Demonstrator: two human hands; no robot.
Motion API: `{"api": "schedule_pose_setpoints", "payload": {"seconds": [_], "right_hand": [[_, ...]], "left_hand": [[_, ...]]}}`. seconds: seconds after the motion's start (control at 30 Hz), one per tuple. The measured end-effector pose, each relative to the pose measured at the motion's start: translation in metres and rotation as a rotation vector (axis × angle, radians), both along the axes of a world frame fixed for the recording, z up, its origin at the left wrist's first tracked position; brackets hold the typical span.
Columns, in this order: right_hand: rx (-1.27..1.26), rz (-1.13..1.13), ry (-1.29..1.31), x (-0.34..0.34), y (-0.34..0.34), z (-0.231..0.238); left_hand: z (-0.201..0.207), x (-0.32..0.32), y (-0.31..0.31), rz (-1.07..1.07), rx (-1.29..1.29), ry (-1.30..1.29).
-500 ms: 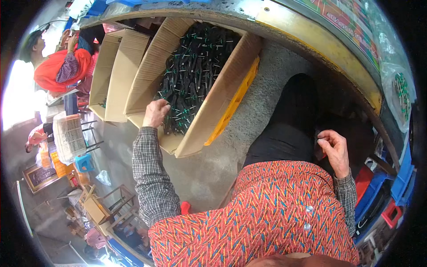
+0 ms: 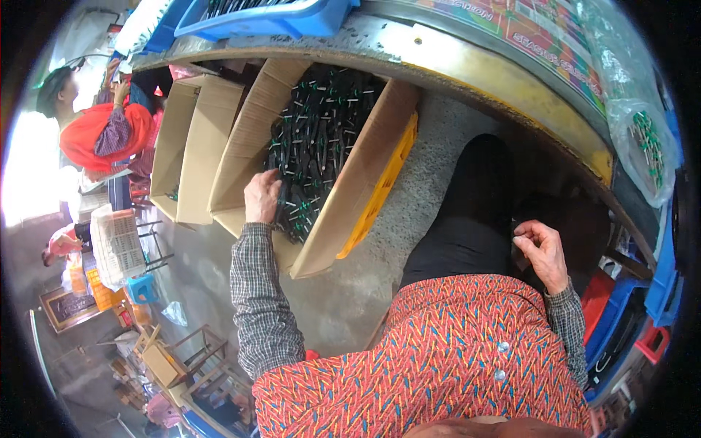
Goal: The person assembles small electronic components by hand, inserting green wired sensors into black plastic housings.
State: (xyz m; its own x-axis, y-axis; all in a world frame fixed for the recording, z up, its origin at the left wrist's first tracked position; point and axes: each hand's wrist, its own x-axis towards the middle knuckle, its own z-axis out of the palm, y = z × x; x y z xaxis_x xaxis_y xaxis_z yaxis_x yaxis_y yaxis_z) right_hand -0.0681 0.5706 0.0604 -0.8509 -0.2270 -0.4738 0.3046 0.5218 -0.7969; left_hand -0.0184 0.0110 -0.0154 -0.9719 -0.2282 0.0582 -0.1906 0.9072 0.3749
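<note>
My left hand (image 2: 262,198) is at the near left side of an open cardboard box (image 2: 342,212). Its fingers curl together beside a dense pile of slim black pieces with green and silvery ends (image 2: 319,139). Whatever lies between those fingertips, if anything, is hidden. My right hand (image 2: 544,254) hovers beside my thigh on the right, fingers loosely bent and the thumb a little apart. Nothing shows in it.
A curved workbench edge (image 2: 467,60) runs across the top, bearing a blue tray (image 2: 270,22) and a clear bag of green-tipped pieces (image 2: 646,150). Another cardboard box (image 2: 207,150) stands left of the filled one. A person in red (image 2: 102,131) sits beyond it.
The view has tilted, so the bench and boxes appear lower and more of the blue tray shows. My left hand has shifted slightly farther along the box's left side. My right hand barely differs.
</note>
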Motion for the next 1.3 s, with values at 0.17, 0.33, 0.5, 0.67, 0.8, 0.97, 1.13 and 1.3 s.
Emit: {"api": "schedule_pose_setpoints", "payload": {"seconds": [0.17, 0.33, 0.5, 0.67, 0.8, 0.97, 1.13, 1.3], "right_hand": [[-0.036, 0.031, 0.06, -0.001, 0.004, -0.005], [-0.017, 0.057, 0.135, -0.002, 0.005, -0.004], [-0.001, 0.058, 0.183, -0.001, 0.007, 0.005], [0.036, 0.072, 0.194, -0.002, 0.001, 0.007], [0.042, 0.109, 0.223, -0.004, -0.002, 0.013], [0.059, 0.112, 0.24, -0.002, -0.001, 0.011], [0.039, 0.109, 0.215, -0.004, -0.004, 0.013], [0.068, 0.117, 0.249, -0.005, -0.004, 0.009]], "left_hand": [[-0.012, 0.016, 0.022, 0.075, -0.201, 0.015], [-0.027, 0.029, 0.024, 0.134, -0.162, 0.016], [0.001, 0.006, 0.021, 0.235, -0.114, -0.044], [0.109, -0.073, 0.056, 0.032, -0.1, 0.464], [0.194, -0.133, 0.069, -0.037, -0.189, 0.636], [0.242, -0.211, 0.084, -0.208, -0.277, 0.583], [0.257, -0.265, 0.093, -0.21, -0.225, 0.083], [0.251, -0.299, 0.087, -0.251, -0.339, -0.152]]}}
